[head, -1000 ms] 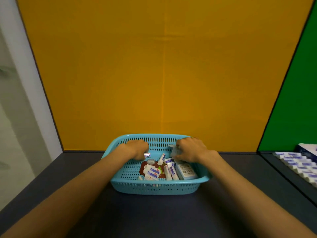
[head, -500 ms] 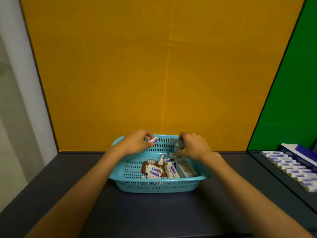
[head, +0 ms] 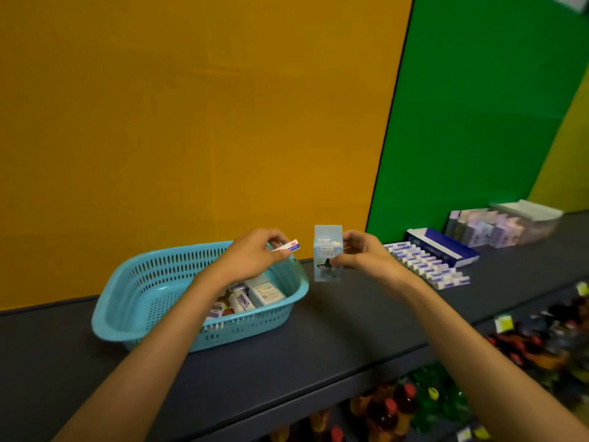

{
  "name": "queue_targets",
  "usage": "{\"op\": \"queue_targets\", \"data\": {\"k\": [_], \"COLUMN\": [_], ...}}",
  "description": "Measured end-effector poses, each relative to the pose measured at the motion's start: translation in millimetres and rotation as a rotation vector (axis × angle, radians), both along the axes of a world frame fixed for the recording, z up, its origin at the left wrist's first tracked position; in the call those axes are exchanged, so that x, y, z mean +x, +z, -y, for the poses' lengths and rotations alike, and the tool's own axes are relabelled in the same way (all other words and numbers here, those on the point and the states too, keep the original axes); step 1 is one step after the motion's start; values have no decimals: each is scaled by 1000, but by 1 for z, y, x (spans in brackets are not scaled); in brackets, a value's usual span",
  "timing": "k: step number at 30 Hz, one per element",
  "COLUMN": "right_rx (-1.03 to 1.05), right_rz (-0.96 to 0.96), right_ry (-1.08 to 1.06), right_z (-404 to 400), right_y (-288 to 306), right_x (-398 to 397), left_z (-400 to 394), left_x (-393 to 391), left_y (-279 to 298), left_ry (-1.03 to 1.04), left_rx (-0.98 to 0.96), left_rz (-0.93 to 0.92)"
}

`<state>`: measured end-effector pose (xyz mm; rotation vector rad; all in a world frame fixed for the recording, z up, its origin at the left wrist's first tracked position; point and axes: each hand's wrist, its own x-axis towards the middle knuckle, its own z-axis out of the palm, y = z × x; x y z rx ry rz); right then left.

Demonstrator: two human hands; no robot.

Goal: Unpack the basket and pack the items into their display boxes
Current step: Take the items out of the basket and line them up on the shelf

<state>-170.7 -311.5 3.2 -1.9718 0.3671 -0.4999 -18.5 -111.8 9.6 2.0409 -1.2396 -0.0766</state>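
Both hands have lifted out of the basket (head: 134,301). The left hand (head: 255,253) pinches a small white packet (head: 288,245); the right hand (head: 360,252) grips a pale blue carton (head: 327,253). Display boxes (head: 443,247) wait right, so packing likely comes next.

Orange wall (head: 191,122), green wall (head: 478,106), dark shelf (head: 318,346), bottles (head: 398,406) on the lower shelf

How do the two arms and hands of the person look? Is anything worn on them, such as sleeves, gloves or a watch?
Both forearms are bare as far as the picture shows; no sleeve reaches into view. The left hand and the right hand wear no gloves. No watch, bracelet or ring is visible on either wrist or on the fingers, though the picture is a little blurred for small details.
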Motion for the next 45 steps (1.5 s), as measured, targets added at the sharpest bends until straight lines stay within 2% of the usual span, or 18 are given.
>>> {"op": "queue_targets", "data": {"k": [6,13,18,24,34,40,45], "right_rx": [-7,26,59,59,20,-21,-52], "right_rz": [-39,31,6,47,38,19,-54], "right_ry": [-41,-107,-119,-117,-85,-71,-30], "right_z": [63,149,217,283,382,459,513], "right_y": [-12,-27,-43,-61,-82,-88,-81], "right_x": [-84,-194,-263,-320,-343,-319,-283], "left_z": [74,173,233,287,359,392,407], "left_x": [-60,-147,-202,-236,-226,-219,-217], "left_y": [-6,-23,-39,-68,-93,-111,-114], "left_ry": [-112,-161,-114,90,239,281,331], "left_rx": [17,38,79,33,169,256,296], "left_rz": [81,119,141,173,244,385,399]}}
